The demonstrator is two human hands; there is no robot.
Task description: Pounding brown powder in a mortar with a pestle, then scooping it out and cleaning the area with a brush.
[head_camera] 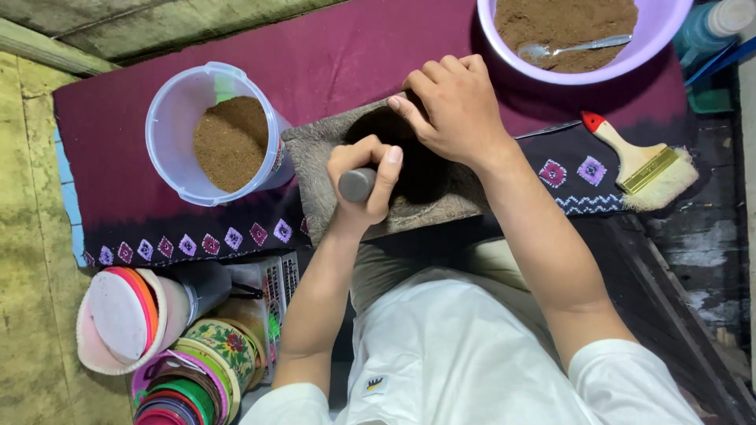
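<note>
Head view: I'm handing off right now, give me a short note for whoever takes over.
Left hand: fist closed around a grey rod, upright over the dark hollow of the stone block.
Right hand: fingers resting on the block's far rim, steadying it.
Clear tub, left, partly filled with brown powder; purple basin, top right, holds more with a spoon. Brush lies right.
Hollow's contents hidden, so progress unclear.

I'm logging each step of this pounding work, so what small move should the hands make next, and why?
Probably press the grey metal rod straight down into the dark hollow of the rough stone mortar block. The left hand grips the rod upright at the hollow's edge, while the right hand rests on the block's far rim and steadies it.
</note>
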